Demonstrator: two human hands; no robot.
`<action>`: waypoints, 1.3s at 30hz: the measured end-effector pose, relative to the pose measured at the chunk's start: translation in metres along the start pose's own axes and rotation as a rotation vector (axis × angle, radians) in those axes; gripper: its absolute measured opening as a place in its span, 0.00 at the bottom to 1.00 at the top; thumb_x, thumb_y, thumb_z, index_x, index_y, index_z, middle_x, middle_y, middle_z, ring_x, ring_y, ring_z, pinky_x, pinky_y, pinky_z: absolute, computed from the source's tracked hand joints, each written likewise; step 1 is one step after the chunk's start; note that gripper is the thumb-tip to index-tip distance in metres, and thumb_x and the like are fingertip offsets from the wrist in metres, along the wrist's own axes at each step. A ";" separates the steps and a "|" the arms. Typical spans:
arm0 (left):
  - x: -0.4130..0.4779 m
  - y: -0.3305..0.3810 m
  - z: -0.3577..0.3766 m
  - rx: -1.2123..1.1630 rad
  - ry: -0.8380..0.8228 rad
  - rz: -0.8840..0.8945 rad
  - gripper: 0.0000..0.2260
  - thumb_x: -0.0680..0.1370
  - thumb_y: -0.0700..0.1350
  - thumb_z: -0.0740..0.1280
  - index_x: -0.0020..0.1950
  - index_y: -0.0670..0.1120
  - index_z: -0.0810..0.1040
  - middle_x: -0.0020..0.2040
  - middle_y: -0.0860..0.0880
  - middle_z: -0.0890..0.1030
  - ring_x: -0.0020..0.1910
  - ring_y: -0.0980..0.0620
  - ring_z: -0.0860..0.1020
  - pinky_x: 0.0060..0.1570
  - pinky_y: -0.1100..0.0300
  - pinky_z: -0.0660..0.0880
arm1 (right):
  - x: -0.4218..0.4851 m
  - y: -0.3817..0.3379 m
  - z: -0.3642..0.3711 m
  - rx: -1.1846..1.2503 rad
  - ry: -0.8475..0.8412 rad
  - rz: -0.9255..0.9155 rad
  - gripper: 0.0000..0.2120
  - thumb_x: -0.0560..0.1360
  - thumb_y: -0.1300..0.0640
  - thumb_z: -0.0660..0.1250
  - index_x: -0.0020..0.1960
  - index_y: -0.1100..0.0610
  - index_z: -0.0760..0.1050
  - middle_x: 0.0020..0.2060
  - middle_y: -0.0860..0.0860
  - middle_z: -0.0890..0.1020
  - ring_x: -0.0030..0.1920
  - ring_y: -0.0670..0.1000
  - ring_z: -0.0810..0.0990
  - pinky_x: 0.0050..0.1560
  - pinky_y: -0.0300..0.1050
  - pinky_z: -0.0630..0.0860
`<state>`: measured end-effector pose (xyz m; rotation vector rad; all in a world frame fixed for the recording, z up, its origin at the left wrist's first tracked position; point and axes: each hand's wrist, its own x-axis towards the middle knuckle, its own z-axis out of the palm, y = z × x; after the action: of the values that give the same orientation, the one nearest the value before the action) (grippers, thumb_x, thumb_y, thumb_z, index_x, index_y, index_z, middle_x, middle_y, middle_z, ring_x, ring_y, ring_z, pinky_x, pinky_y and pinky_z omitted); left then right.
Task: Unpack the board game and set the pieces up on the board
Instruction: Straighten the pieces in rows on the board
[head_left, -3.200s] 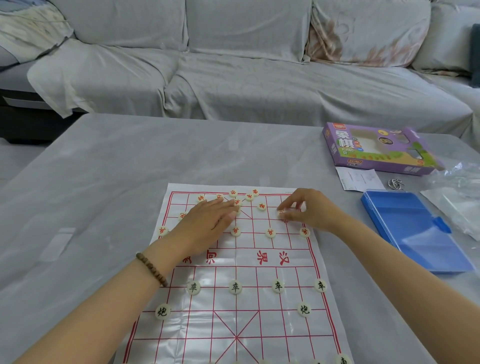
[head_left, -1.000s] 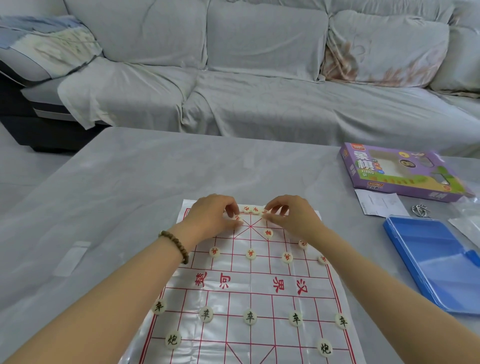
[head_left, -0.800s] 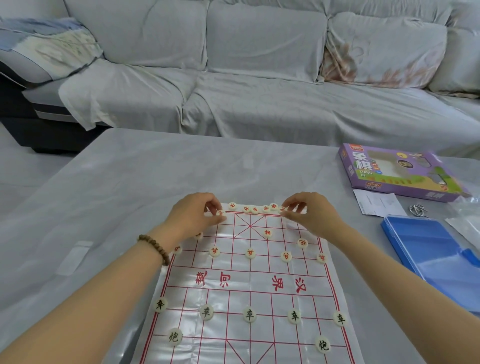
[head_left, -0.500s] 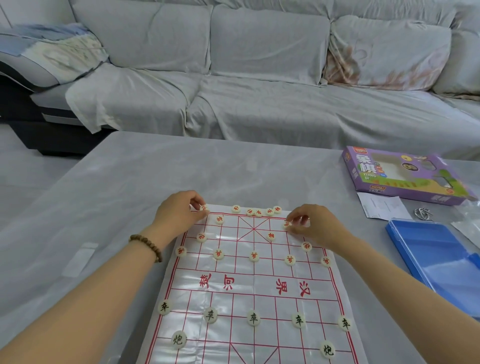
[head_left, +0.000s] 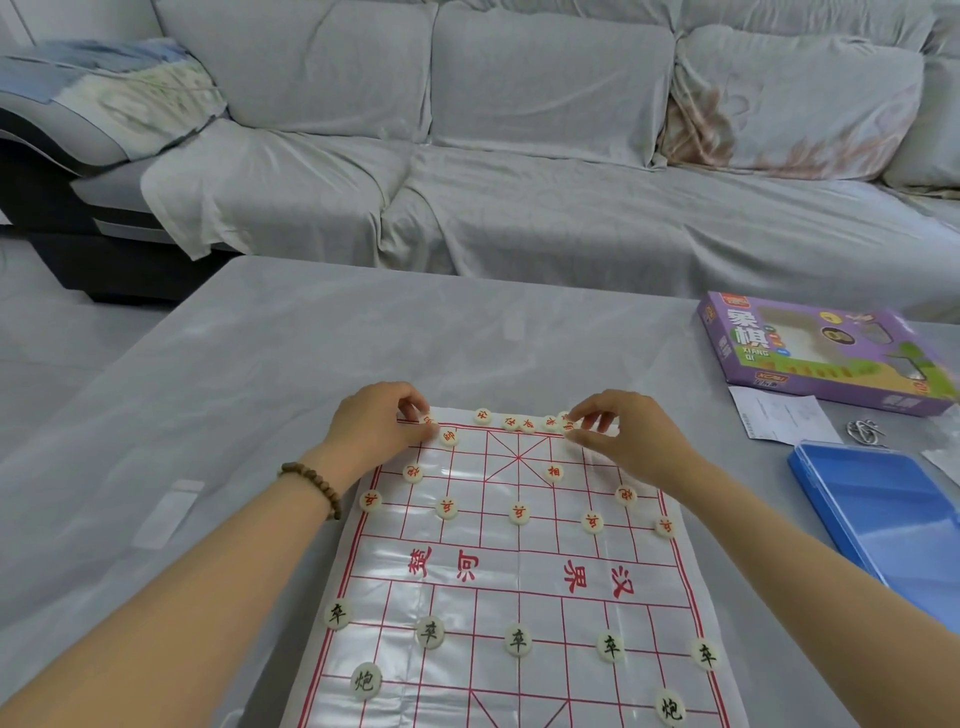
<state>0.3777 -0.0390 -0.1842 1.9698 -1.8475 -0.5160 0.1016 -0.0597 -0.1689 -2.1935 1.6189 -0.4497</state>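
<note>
Lower centre, the glossy, creased plastic board (head_left: 498, 571) carries red gridlines and round cream discs (head_left: 518, 513). At its top edge, left hand (head_left: 379, 428) and right hand (head_left: 621, 439) each pinch one disc with curled fingertips.

Home living room; long sofa (head_left: 519, 208) under loose grey covers, across 12 o'clock; patterned cushion (head_left: 789, 119) on it at 2 o'clock; folded blanket (head_left: 104, 88) on its end at 10 o'clock; table (head_left: 260, 389) under grey cloth, centre; board-game box (head_left: 821, 353) on it at 3 o'clock; pale floor (head_left: 31, 338) at 9 o'clock.
</note>
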 end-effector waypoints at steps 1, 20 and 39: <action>0.000 0.001 -0.001 -0.004 0.009 -0.003 0.13 0.74 0.54 0.68 0.54 0.50 0.77 0.48 0.53 0.78 0.47 0.54 0.75 0.48 0.60 0.74 | -0.001 0.006 -0.003 -0.012 0.003 0.017 0.09 0.72 0.52 0.70 0.52 0.50 0.79 0.43 0.45 0.79 0.43 0.46 0.77 0.49 0.44 0.78; -0.010 0.063 0.039 -0.080 0.105 0.188 0.10 0.78 0.50 0.63 0.56 0.50 0.78 0.55 0.52 0.78 0.55 0.53 0.71 0.56 0.56 0.71 | -0.007 0.042 0.001 -0.043 0.036 0.212 0.09 0.71 0.47 0.70 0.48 0.48 0.78 0.43 0.45 0.77 0.43 0.46 0.74 0.40 0.38 0.69; -0.020 0.041 0.027 -0.075 0.050 0.179 0.11 0.79 0.51 0.61 0.59 0.51 0.77 0.56 0.54 0.77 0.52 0.59 0.68 0.49 0.64 0.65 | -0.025 -0.009 0.005 -0.001 -0.145 -0.039 0.14 0.71 0.47 0.71 0.55 0.47 0.78 0.49 0.44 0.78 0.46 0.44 0.75 0.49 0.39 0.74</action>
<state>0.3275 -0.0224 -0.1856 1.7337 -1.9214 -0.4699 0.1044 -0.0328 -0.1695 -2.2071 1.5024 -0.2935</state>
